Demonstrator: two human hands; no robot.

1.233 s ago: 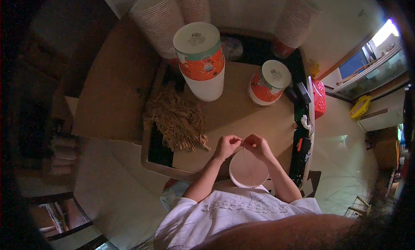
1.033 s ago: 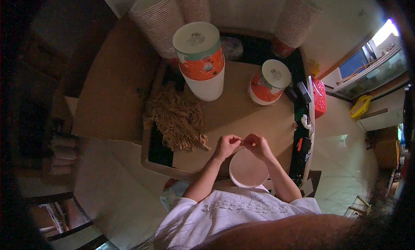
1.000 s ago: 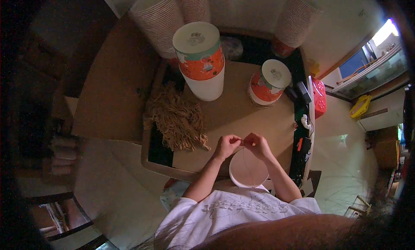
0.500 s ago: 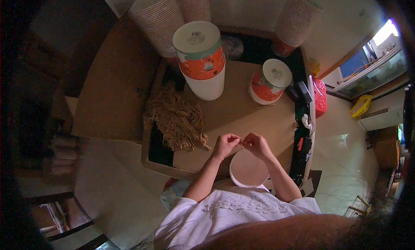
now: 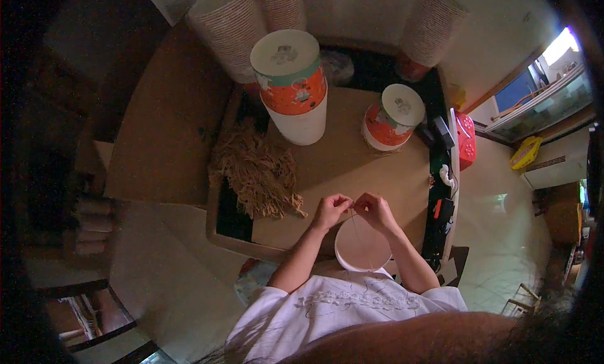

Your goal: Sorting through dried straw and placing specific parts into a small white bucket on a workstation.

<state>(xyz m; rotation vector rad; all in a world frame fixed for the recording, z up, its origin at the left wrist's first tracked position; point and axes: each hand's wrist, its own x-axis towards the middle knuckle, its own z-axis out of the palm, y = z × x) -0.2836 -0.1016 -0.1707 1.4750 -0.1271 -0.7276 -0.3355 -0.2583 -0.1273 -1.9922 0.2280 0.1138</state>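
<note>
My left hand [image 5: 332, 210] and my right hand [image 5: 373, 210] meet fingertip to fingertip above the near edge of the cardboard, both closed in a pinch. Between them runs a thin string [image 5: 356, 233], which hangs down across a white paper bucket [image 5: 363, 249] held close against my body. The exact shape of the string at the fingertips is too small to make out. Left of my hands lies a tangled heap of brown twine [image 5: 257, 172], its loose ends reaching toward my left wrist.
A sheet of cardboard [image 5: 352, 175] covers the tabletop. Behind the twine stands an upturned stack of orange-and-green paper buckets [image 5: 294, 90]; a shorter one [image 5: 393, 120] is farther right. Tall stacks of nested buckets [image 5: 229, 34] line the back. Small items, including a black-and-orange tool [image 5: 442, 209], lie along the right edge.
Both hands stay together in nearly the same place, with only slight finger movement. The string over the bucket shows more plainly now.
</note>
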